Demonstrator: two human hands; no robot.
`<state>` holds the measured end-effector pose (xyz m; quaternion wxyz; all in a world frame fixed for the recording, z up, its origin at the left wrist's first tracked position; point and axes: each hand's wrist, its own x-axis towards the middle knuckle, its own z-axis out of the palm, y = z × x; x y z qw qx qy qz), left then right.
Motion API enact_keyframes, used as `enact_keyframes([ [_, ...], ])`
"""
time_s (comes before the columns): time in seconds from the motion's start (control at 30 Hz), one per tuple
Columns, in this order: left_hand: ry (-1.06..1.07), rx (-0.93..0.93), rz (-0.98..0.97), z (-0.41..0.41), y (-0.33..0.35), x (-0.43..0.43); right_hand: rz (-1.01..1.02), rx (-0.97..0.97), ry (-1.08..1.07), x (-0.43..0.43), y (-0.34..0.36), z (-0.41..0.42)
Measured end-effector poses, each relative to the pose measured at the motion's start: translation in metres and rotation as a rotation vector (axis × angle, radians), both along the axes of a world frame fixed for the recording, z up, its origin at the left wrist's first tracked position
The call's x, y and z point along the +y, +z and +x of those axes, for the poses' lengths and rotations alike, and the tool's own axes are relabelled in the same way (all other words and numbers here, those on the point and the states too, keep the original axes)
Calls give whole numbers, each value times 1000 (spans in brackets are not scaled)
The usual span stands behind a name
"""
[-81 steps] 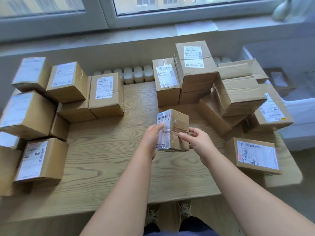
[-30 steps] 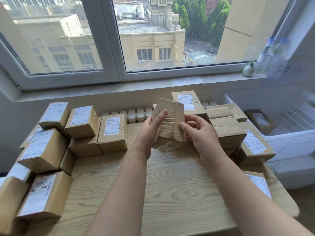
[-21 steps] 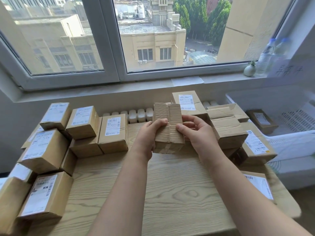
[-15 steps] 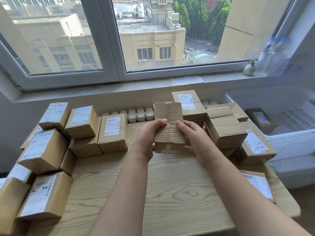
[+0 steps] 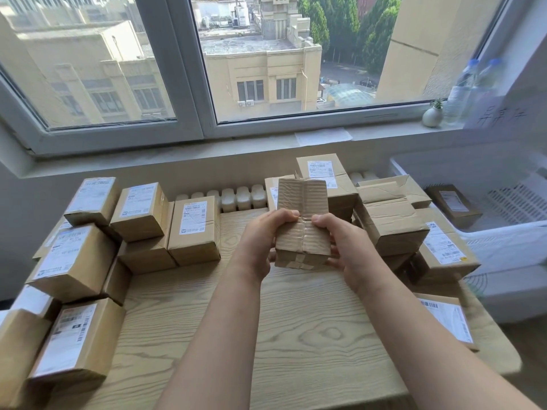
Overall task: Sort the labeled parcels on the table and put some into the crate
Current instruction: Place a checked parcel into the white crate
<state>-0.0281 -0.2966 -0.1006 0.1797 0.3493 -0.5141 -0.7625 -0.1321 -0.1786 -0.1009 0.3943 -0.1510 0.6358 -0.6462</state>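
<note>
Parcel (image 5: 302, 223) in both hands' grip

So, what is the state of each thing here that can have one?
held parcel: taped shut, off the table, no label showing.
left hand: grips the held parcel.
right hand: grips it too.
crate: open top, holds one labeled parcel.
window: closed.

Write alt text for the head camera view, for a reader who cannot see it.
The left hand and right hand grip a small cardboard parcel above a wooden table, its taped side facing the camera. Stacks of labeled parcels flank it left and right; a white crate sits at far right.
</note>
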Motion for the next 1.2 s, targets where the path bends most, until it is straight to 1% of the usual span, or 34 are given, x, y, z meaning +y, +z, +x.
enact_keyframes([
  [0.23,0,-4,31,1,0,-1,-10,21,47,0,-1,-1],
  [0.37,-15,20,58,2,2,-1,7,-18,5,-3,-4,-4],
  [0.43,-11,11,51,2,3,-1,-12,1,-9,-2,-8,-8],
  [0.57,57,-48,0,0,5,-1,-62,47,-69,3,-11,-11],
  [0.63,76,-38,-29,0,7,-2,-69,98,-99,3,-12,-12],
  [0.7,53,-30,-86,0,8,-2,-77,163,-103,2,-11,-12],
  [0.8,17,-73,-168,1,8,0,-116,203,-83,3,-9,-12],
  [0.93,0,-78,-169,0,8,2,-96,267,-96,3,-7,-12],
  [0.97,0,-81,-158,0,9,3,-84,260,-102,2,-7,-12],
  [1.03,2,-93,-127,-1,8,2,-53,183,-80,0,-9,-13],
  [1.13,39,-100,-78,-1,6,1,-10,36,64,-1,-6,-11],
  [1.2,43,-87,-75,-1,4,-1,-32,16,115,1,-4,-9],
])
